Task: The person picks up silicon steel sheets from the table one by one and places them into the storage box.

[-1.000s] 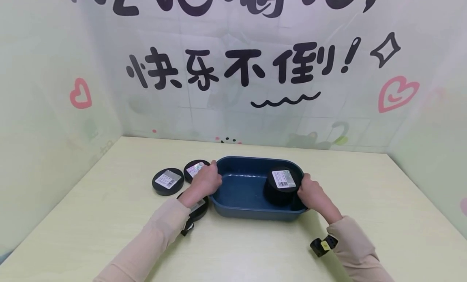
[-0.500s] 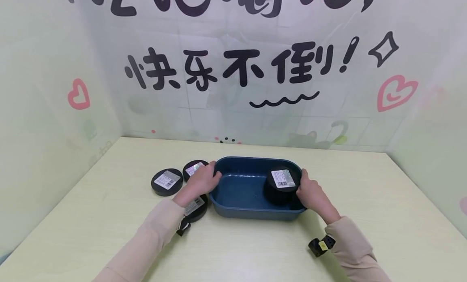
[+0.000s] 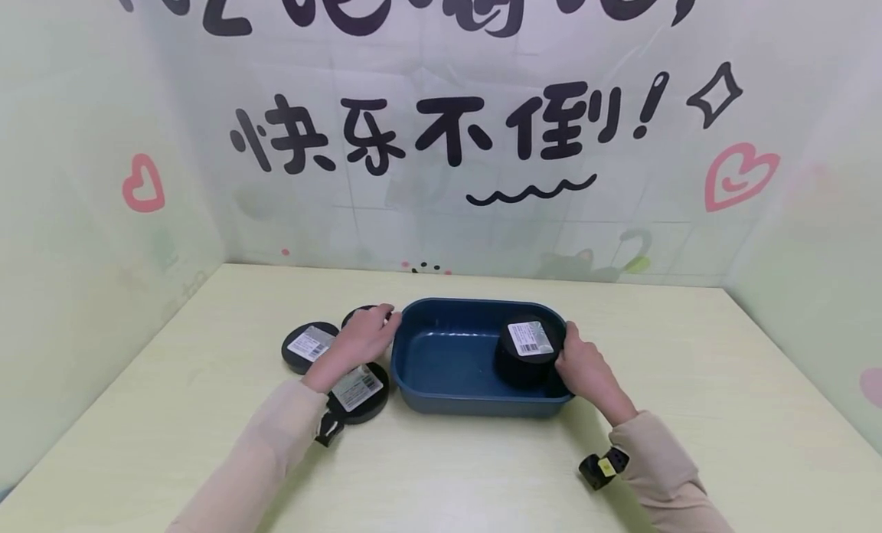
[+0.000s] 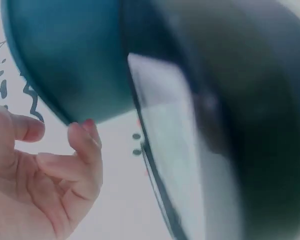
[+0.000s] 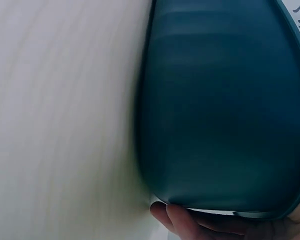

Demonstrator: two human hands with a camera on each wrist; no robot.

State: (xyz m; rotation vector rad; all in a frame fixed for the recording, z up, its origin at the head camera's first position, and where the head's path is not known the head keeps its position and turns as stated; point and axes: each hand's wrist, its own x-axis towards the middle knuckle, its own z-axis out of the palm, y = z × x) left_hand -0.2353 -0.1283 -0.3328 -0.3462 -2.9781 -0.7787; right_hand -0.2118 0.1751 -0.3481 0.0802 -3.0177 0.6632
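A dark blue oval-ended plastic tub (image 3: 475, 407) rests on the table. My right hand (image 3: 589, 374) grips its right end, with fingers (image 5: 182, 220) tucked along the end wall in the right wrist view. Inside at the right stands a tall black round container or stack (image 3: 518, 371) with a white label on top. My left hand (image 3: 354, 340) is off the tub's left end, its thumb and fingers (image 4: 85, 145) parted with nothing between them. Beneath and around it lie flat black round discs with labels: a front one (image 3: 372, 407), a left one (image 3: 296, 358) and a back one (image 3: 353, 316), largely hidden.
The pale wooden table (image 3: 468, 479) runs back to a printed wall sheet (image 3: 427, 234) with black lettering. Pale side panels (image 3: 83, 288) close in the left and right. A small black wrist camera (image 3: 603, 467) hangs below the right sleeve.
My left hand has come away from the tub's left end and moved left over the discs. My right hand keeps its grip, and the tub stays in place. The head view shifts slightly.
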